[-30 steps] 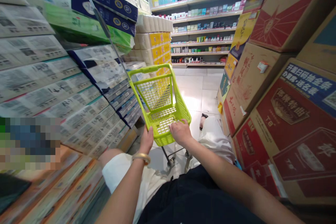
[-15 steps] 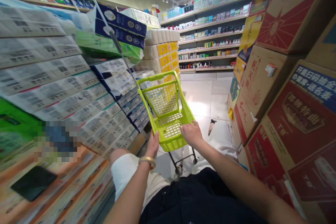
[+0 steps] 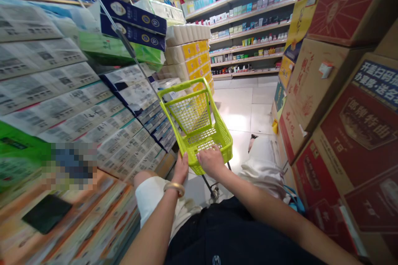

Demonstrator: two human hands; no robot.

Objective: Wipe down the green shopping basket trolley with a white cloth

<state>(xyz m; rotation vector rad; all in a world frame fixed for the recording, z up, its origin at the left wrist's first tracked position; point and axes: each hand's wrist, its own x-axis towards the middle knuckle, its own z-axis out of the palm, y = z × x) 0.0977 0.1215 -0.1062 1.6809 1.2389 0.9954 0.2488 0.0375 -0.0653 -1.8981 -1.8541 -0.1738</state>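
A small lime-green plastic shopping cart (image 3: 209,169) on dark metal legs stands in front of my knees; its grid basket has no goods showing in it. My left hand (image 3: 180,168), with a gold bangle (image 3: 174,188) at the wrist, is closed on the near left corner of the basket, thumb up and the other fingers mostly hidden. My right hand (image 3: 211,160) has its fingers curled over the near rim, a little right of the left hand. A thin metal pole (image 3: 118,33) rises from the cart's far left side.
Stacked paper packs (image 3: 71,78) crowd the left, with a dark flat phone-like slab (image 3: 46,214) on orange packs nearby. Cardboard cartons (image 3: 314,83) are piled on the right. Pale floor tiles (image 3: 236,103) run up to product shelves (image 3: 255,45) at the back.
My right hand has slid left along the basket's near rim, closer to my left hand. The left hand keeps its hold on the corner. The camera view has shifted slightly.
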